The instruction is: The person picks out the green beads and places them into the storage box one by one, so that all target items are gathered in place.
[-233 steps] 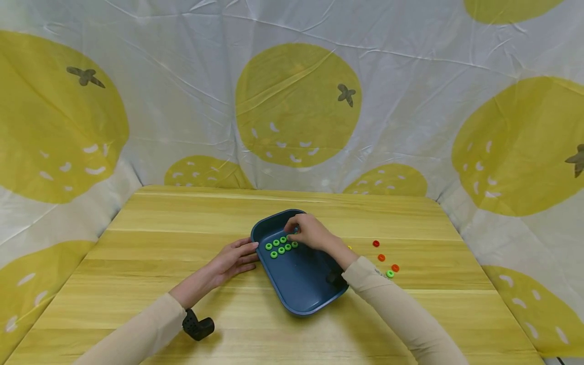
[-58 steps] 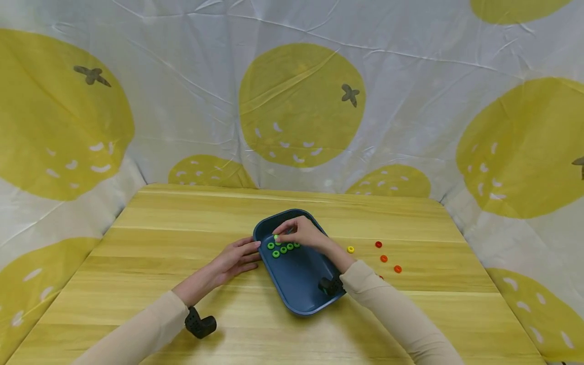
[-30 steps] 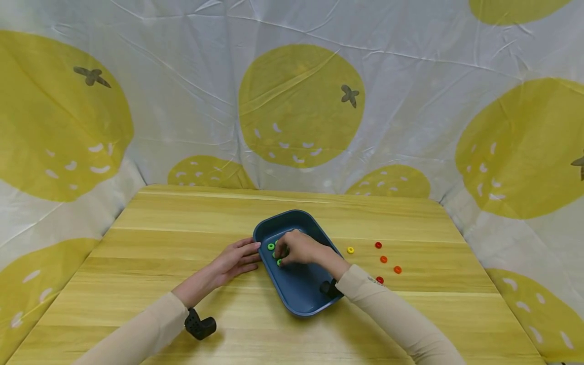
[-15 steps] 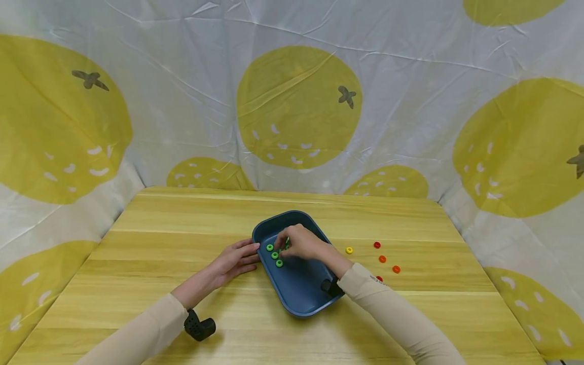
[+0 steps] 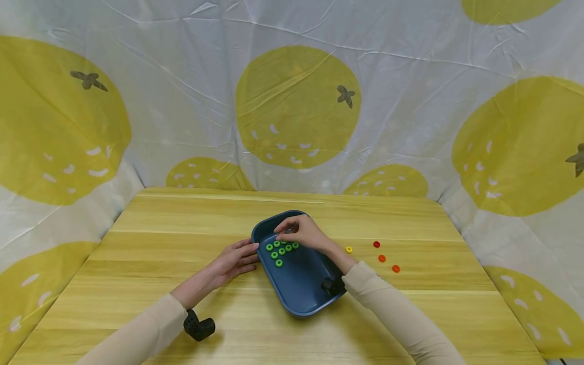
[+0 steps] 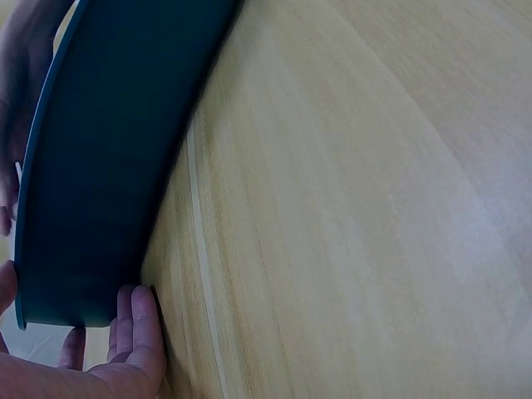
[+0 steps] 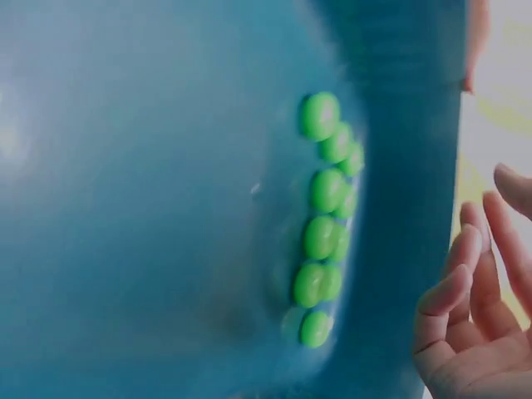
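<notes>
A dark blue rectangular tray (image 5: 298,284) stands at an angle on the table. Small green rings (image 5: 274,255) lie in its far part in two rows, with one green ring (image 5: 279,263) in front of them. My left hand (image 5: 234,261) touches the tray's left outer side with extended fingers (image 6: 143,328). Over the far end of the rows hovers my right hand (image 5: 307,234), covering part of them. In the right wrist view its fingers (image 7: 486,274) are loosely bent, with nothing visible between them and the thumb, apart from the green rings (image 7: 320,238).
Right of the tray lie a yellow ring (image 5: 349,250), a red ring (image 5: 376,244) and two orange rings (image 5: 381,258). The right sleeve (image 5: 392,299) crosses the tray's right edge and the table near them. A fruit-patterned cloth (image 5: 201,101) hangs behind the wooden table (image 5: 182,218).
The green ring once on the table at right is gone from there; a green ring now lies in front of the two rows. My right hand has lifted toward the tray's far end. The left hand stays.
</notes>
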Demonstrator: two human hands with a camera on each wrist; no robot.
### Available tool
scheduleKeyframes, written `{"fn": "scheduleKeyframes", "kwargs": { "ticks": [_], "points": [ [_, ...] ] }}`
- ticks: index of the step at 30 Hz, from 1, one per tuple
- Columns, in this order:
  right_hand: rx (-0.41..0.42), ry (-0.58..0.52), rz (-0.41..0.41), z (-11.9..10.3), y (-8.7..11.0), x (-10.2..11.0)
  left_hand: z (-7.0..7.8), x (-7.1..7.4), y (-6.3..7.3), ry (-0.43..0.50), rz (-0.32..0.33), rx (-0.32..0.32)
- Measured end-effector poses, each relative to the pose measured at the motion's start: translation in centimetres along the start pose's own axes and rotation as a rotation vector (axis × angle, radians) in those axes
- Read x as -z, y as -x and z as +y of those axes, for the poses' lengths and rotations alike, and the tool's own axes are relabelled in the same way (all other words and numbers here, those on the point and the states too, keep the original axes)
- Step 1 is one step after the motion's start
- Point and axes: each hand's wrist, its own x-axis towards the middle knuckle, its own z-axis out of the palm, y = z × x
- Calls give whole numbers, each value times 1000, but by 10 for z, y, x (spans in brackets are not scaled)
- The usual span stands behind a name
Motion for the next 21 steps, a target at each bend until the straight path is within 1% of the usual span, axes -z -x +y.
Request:
{"fn": "scheduleKeyframes", "kwargs": {
  "ticks": [3, 5, 8, 10, 13, 17, 19, 21],
  "points": [
    [-96, -141, 51, -2, 1, 5, 1, 0, 0, -21, 15, -2],
    [-150, -198, 74, -3, 1, 9, 1, -1, 0, -50, 44, -8],
    [-194, -250, 84, -4, 3, 15, 1, -2, 0, -152, 95, -43],
    [-195, -267, 83, -5, 5, 19, 2, -3, 0, -240, 136, -89],
    [-182, -279, 90, -5, 10, 26, 3, -1, 0, -419, 178, -186],
    [-164, -236, 128, -5, 20, 36, 6, 3, 1, -706, 227, -334],
    [-149, -178, 149, -3, 26, 42, 8, 5, 3, -863, 263, -407],
    [-141, -100, 166, -2, 31, 49, 12, 8, 6, -999, 306, -474]
  ]
}}
